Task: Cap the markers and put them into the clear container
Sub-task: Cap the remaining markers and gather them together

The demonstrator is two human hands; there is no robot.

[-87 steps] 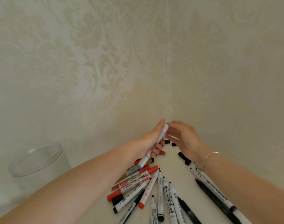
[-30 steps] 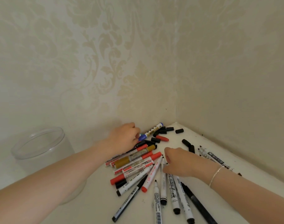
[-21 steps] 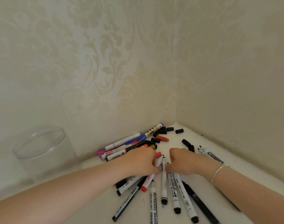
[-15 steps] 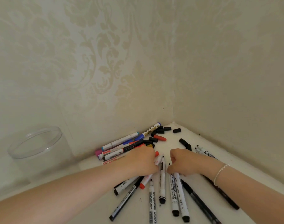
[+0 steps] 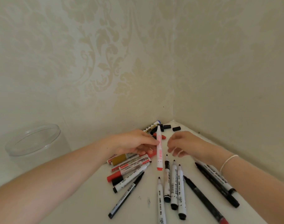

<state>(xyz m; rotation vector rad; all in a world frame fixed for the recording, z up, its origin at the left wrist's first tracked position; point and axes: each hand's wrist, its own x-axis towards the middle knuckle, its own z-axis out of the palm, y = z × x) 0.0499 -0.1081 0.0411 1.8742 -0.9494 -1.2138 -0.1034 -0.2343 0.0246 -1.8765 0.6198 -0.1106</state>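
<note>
Red print runs along the white marker [image 5: 159, 149], which is pinched by the left hand [image 5: 134, 143] near its middle. Its long axis stands nearly upright, with the uncapped tip away from the person and the red end low over the table [image 5: 146, 206]. The right hand [image 5: 183, 145] is kept just beside it, fingers loosely curled, and nothing is seen in it. Loose caps [image 5: 167, 126] are found beyond both hands. The clear container [image 5: 34, 143] is placed well apart, on the left.
</note>
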